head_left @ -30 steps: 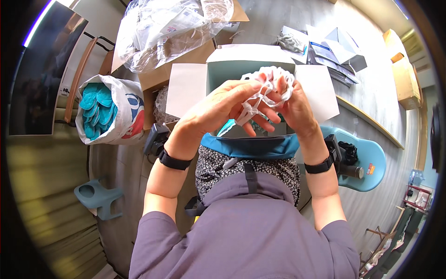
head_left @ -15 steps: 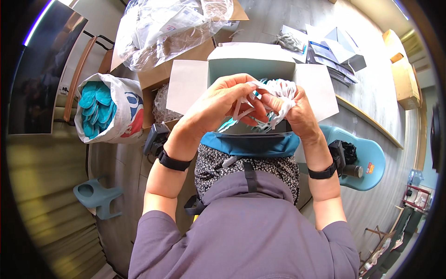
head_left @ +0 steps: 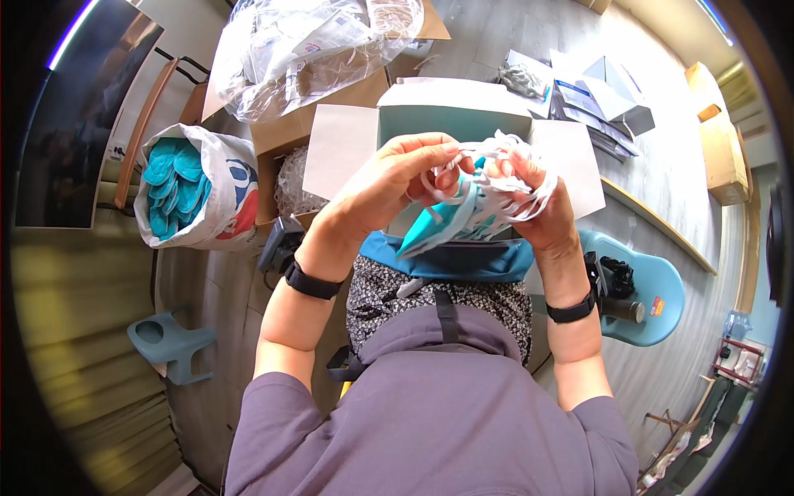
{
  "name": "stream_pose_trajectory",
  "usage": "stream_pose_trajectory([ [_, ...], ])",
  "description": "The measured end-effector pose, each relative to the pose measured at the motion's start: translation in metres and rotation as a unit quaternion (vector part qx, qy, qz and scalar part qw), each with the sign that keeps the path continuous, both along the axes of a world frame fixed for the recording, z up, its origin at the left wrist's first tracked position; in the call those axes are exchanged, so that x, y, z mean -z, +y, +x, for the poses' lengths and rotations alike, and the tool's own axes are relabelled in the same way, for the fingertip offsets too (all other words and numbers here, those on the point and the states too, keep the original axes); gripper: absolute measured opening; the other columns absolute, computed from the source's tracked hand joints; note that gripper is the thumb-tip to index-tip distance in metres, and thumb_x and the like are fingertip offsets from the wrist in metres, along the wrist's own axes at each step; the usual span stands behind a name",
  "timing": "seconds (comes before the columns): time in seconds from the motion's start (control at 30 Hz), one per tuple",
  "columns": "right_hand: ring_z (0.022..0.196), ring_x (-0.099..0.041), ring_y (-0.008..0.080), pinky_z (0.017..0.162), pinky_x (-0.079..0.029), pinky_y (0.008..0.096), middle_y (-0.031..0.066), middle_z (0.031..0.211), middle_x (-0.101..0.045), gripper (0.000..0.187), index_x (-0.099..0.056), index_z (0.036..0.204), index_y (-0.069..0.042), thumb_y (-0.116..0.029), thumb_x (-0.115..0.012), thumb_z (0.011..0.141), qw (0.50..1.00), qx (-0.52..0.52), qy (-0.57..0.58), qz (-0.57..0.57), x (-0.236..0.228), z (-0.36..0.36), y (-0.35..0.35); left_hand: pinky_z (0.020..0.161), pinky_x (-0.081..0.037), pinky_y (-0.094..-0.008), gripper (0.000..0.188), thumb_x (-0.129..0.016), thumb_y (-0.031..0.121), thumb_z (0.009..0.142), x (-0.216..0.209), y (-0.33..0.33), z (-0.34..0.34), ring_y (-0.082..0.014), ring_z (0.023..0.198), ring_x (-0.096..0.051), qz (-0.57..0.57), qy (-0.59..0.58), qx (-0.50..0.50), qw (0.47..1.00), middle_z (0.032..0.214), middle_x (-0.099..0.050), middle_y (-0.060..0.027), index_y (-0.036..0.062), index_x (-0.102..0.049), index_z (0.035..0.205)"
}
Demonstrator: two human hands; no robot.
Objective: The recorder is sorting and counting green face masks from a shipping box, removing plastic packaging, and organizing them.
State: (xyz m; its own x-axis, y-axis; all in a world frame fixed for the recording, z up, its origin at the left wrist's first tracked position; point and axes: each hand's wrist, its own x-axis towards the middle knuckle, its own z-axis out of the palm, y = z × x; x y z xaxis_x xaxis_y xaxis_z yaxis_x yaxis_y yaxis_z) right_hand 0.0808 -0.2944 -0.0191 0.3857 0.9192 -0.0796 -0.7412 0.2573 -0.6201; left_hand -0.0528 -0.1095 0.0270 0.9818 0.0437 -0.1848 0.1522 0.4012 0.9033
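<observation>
In front of my lap hangs a bundle of teal fabric pieces with white straps (head_left: 442, 217), over an open white box (head_left: 451, 93). My right hand (head_left: 550, 211) is closed around the gathered white straps, several loops sticking out above and beside its fingers. Thumb and fingertips of my left hand (head_left: 385, 178) pinch a strap at the bundle's left side. The teal pieces droop below and between both hands, partly hidden by fingers and straps. A white bag (head_left: 240, 178) at the left holds several similar teal pieces (head_left: 175, 186).
A cardboard carton (head_left: 273, 136) with clear plastic wrap (head_left: 331, 58) stands behind on the left. Papers and a grey-white box (head_left: 612, 95) lie far right. Beside my right arm is a blue stool (head_left: 662, 285) holding dark items; a small blue-grey stool (head_left: 169, 347) stands lower left.
The bundle has turned and spread, so more teal fabric hangs toward me. My right hand has shifted slightly right and down, and the white loops fan out more.
</observation>
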Motion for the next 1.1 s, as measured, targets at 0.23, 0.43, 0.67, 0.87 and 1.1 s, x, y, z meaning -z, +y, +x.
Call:
stream_pose_trajectory([
  [0.23, 0.061, -0.055, 0.0042, 0.047, -0.038, 0.0179, 0.0, 0.075, -0.062, 0.022, -0.069, 0.092, -0.003, -0.025, -0.067, 0.093, 0.978, 0.123, -0.124, -0.117, -0.018, -0.006, -0.005, 0.052, -0.031, -0.0149, 0.027, -0.054, 0.024, 0.1, 0.002, 0.004, -0.003, -0.0014, 0.059, -0.039, -0.024, 0.04, -0.002, 0.999, 0.084, -0.066, -0.0042, -0.0002, -0.065, 0.108],
  [0.43, 0.059, -0.056, 0.0038, 0.043, -0.038, 0.0183, -0.0009, 0.075, -0.064, 0.024, -0.069, 0.094, -0.003, -0.027, -0.068, 0.093, 0.966, 0.177, -0.126, -0.142, -0.017, -0.005, -0.003, 0.052, -0.033, -0.0139, 0.021, -0.061, 0.018, 0.096, 0.005, 0.008, -0.006, -0.0004, 0.061, -0.042, 0.004, 0.044, -0.011, 0.999, 0.086, -0.066, -0.0027, 0.0008, -0.065, 0.106],
  [0.67, 0.051, -0.047, 0.0002, 0.04, -0.029, 0.0166, -0.0039, 0.067, -0.055, 0.027, -0.068, 0.097, 0.0, -0.027, -0.065, 0.095, 0.979, 0.161, -0.104, -0.072, -0.016, 0.003, -0.006, 0.054, -0.035, -0.0134, 0.018, -0.067, 0.017, 0.092, 0.001, 0.011, -0.009, 0.0012, 0.064, -0.045, 0.051, 0.039, -0.003, 0.998, 0.087, -0.065, 0.0012, 0.0042, -0.067, 0.104],
  [0.87, 0.058, -0.056, 0.0036, 0.045, -0.037, 0.0171, 0.0022, 0.077, -0.065, 0.028, -0.069, 0.1, 0.001, -0.026, -0.066, 0.095, 0.963, 0.202, -0.128, -0.122, -0.02, -0.009, 0.003, 0.058, -0.041, -0.014, 0.019, -0.07, 0.018, 0.09, 0.006, 0.012, -0.008, -0.0009, 0.07, -0.056, 0.069, 0.041, 0.003, 0.997, 0.085, -0.065, 0.0019, 0.0054, -0.067, 0.104],
  [1.1, 0.065, -0.055, 0.0033, 0.053, -0.042, 0.0177, 0.0005, 0.079, -0.065, 0.023, -0.07, 0.097, 0.0, -0.022, -0.073, 0.09, 0.939, 0.134, -0.278, -0.15, -0.027, -0.026, 0.012, 0.059, -0.046, -0.0185, 0.016, -0.073, 0.021, 0.09, 0.004, 0.005, -0.002, -0.005, 0.069, -0.06, 0.033, 0.004, -0.036, 0.999, 0.082, -0.067, -0.0001, 0.0073, -0.065, 0.093],
])
